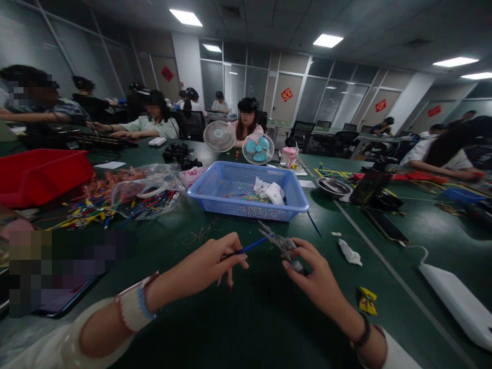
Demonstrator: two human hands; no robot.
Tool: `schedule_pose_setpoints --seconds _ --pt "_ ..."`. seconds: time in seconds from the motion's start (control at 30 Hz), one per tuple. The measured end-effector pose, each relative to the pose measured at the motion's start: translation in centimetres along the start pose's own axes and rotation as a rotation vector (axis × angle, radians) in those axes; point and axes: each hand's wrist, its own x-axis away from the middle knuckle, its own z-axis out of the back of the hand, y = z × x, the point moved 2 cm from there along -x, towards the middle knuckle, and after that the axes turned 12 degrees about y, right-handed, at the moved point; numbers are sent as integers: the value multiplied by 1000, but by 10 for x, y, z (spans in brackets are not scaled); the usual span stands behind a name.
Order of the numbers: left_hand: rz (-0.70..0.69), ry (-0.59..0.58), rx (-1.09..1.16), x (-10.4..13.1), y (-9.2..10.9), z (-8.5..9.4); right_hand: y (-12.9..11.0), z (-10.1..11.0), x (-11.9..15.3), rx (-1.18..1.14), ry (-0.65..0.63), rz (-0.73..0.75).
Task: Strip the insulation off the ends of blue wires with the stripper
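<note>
My left hand is closed on a blue wire, pinched between thumb and fingers. The wire's free end points right and meets the jaws of metal pliers. Around the handles of these pliers my right hand is wrapped, with the jaws pointing up and left. Whether the jaws grip the wire is too small to tell. Just beyond both hands stands a blue plastic basket with small colourful bits and crumpled white tissue inside.
Colourful wires and a clear plastic bag lie at left beside a red bin. A metal bowl, dark bottle, crumpled tissue, yellow wrapper and white device are at right. Two fans and several people are beyond.
</note>
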Motion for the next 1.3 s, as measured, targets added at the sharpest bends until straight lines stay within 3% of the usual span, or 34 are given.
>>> schedule_pose_setpoints --seconds 0.13,0.4,0.8,1.0,1.3 --pt "45 6 87 -2 -3 -9 -6 1 -2 -73 -47 -88" --pt "-126 104 -47 -5 -5 -17 -13 6 -6 -147 -197 -171" --pt "-279 205 -146 -1 -36 -29 -14 9 -2 -317 -438 -323" --pt "-304 223 -165 2 -37 -31 -11 9 2 -449 -514 -503" --pt "-337 256 -173 6 -35 -34 -16 4 6 -737 -585 -603"
